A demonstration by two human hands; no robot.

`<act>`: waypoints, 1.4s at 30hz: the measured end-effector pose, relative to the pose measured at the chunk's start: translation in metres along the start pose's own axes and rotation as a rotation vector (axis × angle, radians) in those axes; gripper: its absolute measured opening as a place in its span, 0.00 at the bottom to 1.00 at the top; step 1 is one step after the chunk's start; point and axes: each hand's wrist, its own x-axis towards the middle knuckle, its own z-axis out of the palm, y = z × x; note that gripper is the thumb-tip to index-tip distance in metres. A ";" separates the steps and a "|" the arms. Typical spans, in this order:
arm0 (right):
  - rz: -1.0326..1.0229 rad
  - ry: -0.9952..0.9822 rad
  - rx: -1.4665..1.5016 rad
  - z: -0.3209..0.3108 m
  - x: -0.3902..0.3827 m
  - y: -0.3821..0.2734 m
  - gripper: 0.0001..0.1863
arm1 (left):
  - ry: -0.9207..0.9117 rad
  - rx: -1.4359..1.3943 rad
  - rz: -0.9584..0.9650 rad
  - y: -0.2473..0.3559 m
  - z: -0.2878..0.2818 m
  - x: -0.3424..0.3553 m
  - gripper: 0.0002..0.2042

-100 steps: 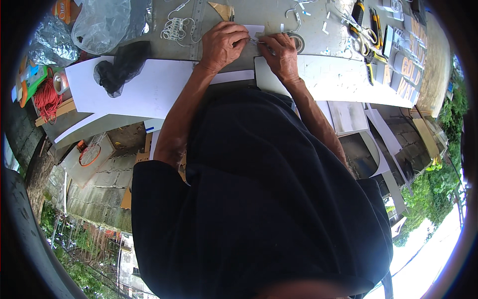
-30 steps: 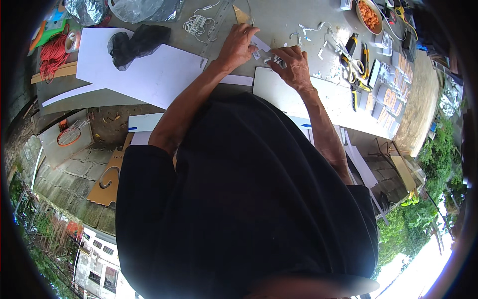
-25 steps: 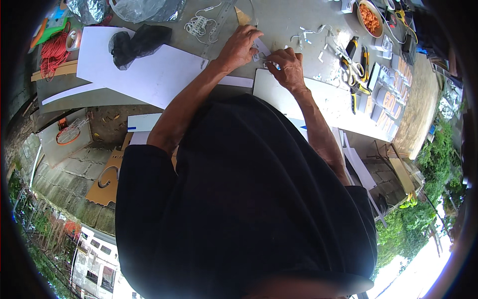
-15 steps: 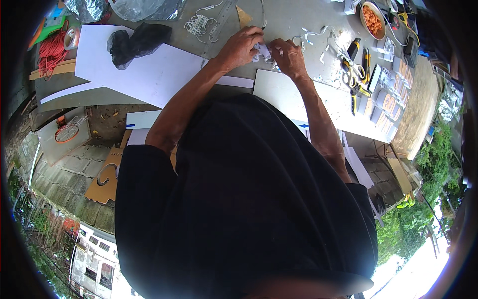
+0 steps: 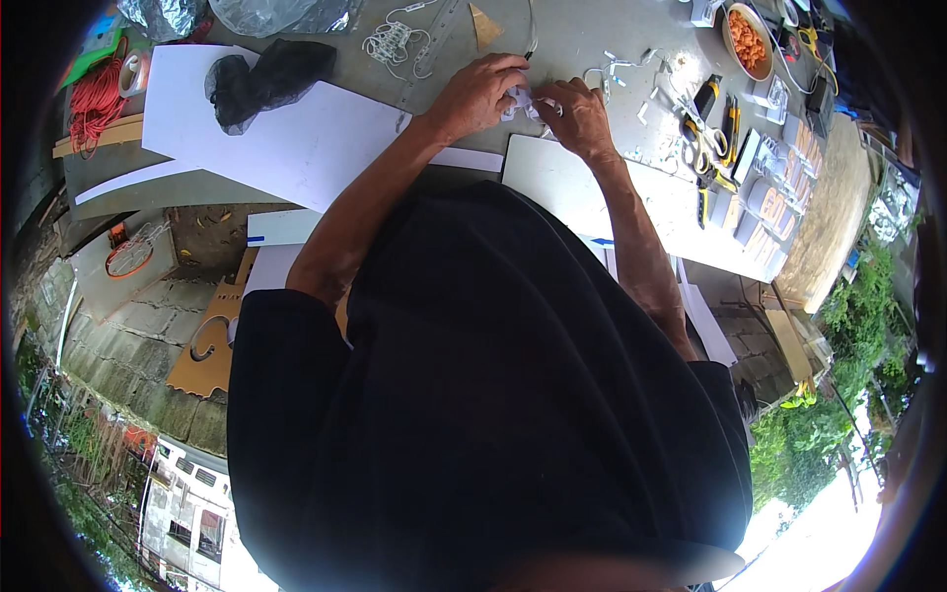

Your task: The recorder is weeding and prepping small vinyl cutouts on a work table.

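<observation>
The grey counter spans the top of the view, a white panel along its near edge. The left forearm slants up and inward from a bent elbow; the right forearm rises more steeply, leaning inward too. The left hand is knuckles up, fingers curled rightward and closed on a small white piece. The right hand angles in from the wrist, fingers bent, fingertips at the piece's right side; whether they pinch it, I cannot tell. The piece sits between both hands, just beyond the panel's corner.
</observation>
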 end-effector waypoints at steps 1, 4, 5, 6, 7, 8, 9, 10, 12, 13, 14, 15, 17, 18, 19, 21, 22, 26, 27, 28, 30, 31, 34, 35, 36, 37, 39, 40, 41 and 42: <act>-0.020 0.015 0.015 0.002 0.002 0.002 0.08 | -0.003 -0.002 0.001 0.000 0.000 0.000 0.09; -0.008 0.037 0.087 0.005 0.010 0.001 0.08 | -0.027 -0.014 0.002 -0.004 0.000 0.000 0.11; 0.023 0.044 0.142 0.006 0.011 0.001 0.07 | -0.019 -0.025 0.009 -0.005 0.000 -0.001 0.12; 0.025 0.044 0.142 0.006 0.013 0.000 0.07 | -0.012 -0.035 0.015 -0.006 0.001 -0.001 0.13; 0.041 0.025 0.155 0.006 0.014 0.000 0.07 | -0.013 -0.037 0.016 -0.006 0.003 -0.001 0.13; 0.057 0.006 0.169 0.006 0.014 -0.002 0.06 | -0.001 -0.050 0.017 -0.005 0.002 -0.002 0.14; 0.061 0.007 0.170 0.005 0.014 -0.003 0.06 | 0.010 -0.064 0.018 -0.003 0.002 -0.003 0.15; 0.071 0.018 0.164 0.005 0.014 -0.004 0.05 | 0.008 -0.066 0.019 -0.002 0.002 -0.002 0.15; 0.084 0.033 0.158 0.004 0.013 -0.003 0.05 | 0.026 -0.069 -0.005 -0.002 0.004 0.000 0.16; 0.048 0.039 0.156 0.004 0.014 -0.002 0.05 | 0.024 -0.070 -0.003 -0.001 0.005 0.001 0.16; 0.012 0.042 0.153 0.005 0.014 -0.001 0.05 | 0.038 -0.094 -0.029 -0.001 0.005 0.001 0.15; 0.015 0.042 0.154 0.006 0.013 0.000 0.05 | 0.052 -0.117 -0.056 -0.001 0.006 0.001 0.14; 0.009 0.046 0.167 0.006 0.010 0.002 0.05 | 0.046 -0.112 -0.061 -0.003 0.007 0.004 0.13; 0.011 0.046 0.167 0.007 0.009 0.004 0.05 | 0.042 -0.105 -0.066 -0.004 0.008 0.005 0.11; 0.006 0.043 0.198 0.008 0.007 0.005 0.05 | 0.039 -0.105 -0.066 -0.006 0.008 0.005 0.11; 0.005 0.040 0.228 0.009 0.004 0.007 0.05 | 0.065 -0.135 -0.037 -0.009 0.010 0.003 0.08; -0.001 0.053 0.221 0.010 0.002 0.009 0.05 | 0.063 -0.136 -0.036 -0.009 0.011 0.003 0.08; 0.003 0.072 0.155 0.014 -0.004 0.007 0.06 | 0.084 -0.131 -0.035 -0.010 0.015 0.004 0.07; 0.005 0.072 0.155 0.014 -0.006 0.005 0.06 | 0.099 -0.109 -0.028 -0.010 0.015 0.004 0.07; 0.007 0.091 0.139 0.014 -0.007 0.003 0.06 | 0.097 -0.109 -0.027 -0.009 0.016 0.004 0.07; 0.013 0.114 0.120 0.014 -0.008 0.003 0.06 | 0.095 -0.051 -0.033 -0.007 0.017 0.006 0.07; 0.000 0.120 0.118 0.016 -0.008 0.004 0.07 | 0.093 -0.052 -0.030 -0.006 0.017 0.006 0.07; -0.003 0.106 0.141 0.014 -0.007 0.009 0.07 | 0.120 -0.066 -0.010 -0.004 0.018 0.006 0.07; 0.003 0.081 0.170 0.013 -0.006 0.008 0.08 | 0.116 -0.039 -0.017 -0.003 0.018 0.006 0.06; 0.003 0.083 0.169 0.010 -0.006 0.008 0.08 | 0.111 -0.013 -0.024 -0.002 0.018 0.006 0.06; -0.001 0.085 0.204 0.007 -0.007 0.007 0.07 | 0.112 -0.013 -0.022 -0.001 0.018 0.006 0.06; -0.011 0.083 0.240 -0.003 -0.008 0.000 0.07 | 0.126 -0.043 -0.045 -0.002 0.018 0.004 0.06; -0.042 0.078 0.239 -0.008 -0.012 -0.005 0.07 | 0.128 -0.041 -0.046 -0.003 0.018 0.003 0.06; -0.071 0.073 0.235 -0.012 -0.015 -0.007 0.07 | 0.132 -0.038 -0.050 -0.003 0.019 0.003 0.06; -0.072 0.073 0.234 -0.013 -0.017 -0.008 0.07 | 0.136 -0.035 -0.054 -0.003 0.019 0.003 0.06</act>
